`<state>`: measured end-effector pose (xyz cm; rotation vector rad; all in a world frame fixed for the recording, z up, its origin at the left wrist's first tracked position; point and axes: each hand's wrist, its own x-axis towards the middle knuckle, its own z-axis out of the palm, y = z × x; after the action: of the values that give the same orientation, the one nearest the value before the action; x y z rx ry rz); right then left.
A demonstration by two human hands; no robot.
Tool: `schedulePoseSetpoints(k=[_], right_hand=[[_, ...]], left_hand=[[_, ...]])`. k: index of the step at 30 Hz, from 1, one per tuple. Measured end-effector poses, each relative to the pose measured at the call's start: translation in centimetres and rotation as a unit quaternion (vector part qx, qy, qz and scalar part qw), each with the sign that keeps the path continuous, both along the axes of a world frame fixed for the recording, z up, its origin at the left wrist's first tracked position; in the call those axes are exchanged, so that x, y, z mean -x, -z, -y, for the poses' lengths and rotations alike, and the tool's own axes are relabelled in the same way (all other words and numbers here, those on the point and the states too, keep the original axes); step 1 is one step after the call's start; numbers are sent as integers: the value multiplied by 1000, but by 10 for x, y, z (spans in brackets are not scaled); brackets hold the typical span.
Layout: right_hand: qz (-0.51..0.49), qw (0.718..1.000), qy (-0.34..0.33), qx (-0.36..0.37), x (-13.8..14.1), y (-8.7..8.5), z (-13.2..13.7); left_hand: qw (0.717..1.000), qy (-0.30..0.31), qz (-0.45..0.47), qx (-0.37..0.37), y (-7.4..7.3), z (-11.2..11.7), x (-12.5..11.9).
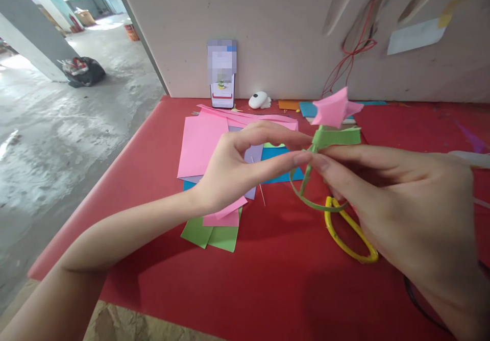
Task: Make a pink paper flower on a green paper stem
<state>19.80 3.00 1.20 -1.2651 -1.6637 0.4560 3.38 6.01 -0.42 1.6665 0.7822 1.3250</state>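
Both my hands meet above the red table, pinching a paper flower. Its pink star-shaped head (332,108) points up over a green paper strip (337,137) that wraps the stem. Another part of the green paper curls below my fingers in a loop. My left hand (233,170) pinches the stem between thumb and forefinger from the left. From the right, thumb and fingers of my right hand (406,198) close on the same spot. Under my right hand lie yellow-handled scissors (350,234), their blades hidden.
Pink sheets (201,147), green pieces (224,236) and blue paper (281,165) lie on the red table (248,290), near a thin needle-like stick (262,194). A phone (222,88) leans against the back panel beside a white rounded object (259,100). Red cord (356,52) hangs at the right.
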Motion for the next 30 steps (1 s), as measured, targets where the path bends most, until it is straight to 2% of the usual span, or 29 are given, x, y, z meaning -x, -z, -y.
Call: schedulePoseSetpoints(k=[5, 11, 18, 24, 27, 30], right_hand=[[-7, 1000, 8, -3, 1, 1, -1], [-38, 999, -25, 15, 0, 2, -3], [5, 997, -77, 7, 5, 3, -2], [47, 997, -61, -9, 6, 3, -4], [47, 997, -58, 3, 7, 5, -4], [27, 997, -68, 32, 8, 8, -3]], left_hand=[[999, -31, -16, -16, 1, -3, 2], [998, -43, -9, -39, -4, -6, 3], [999, -49, -10, -18, -5, -1, 0], [999, -44, -6, 8, -1, -2, -1], [999, -43, 8, 22, 2, -3, 0], [1000, -18, 14, 3, 6, -5, 0]])
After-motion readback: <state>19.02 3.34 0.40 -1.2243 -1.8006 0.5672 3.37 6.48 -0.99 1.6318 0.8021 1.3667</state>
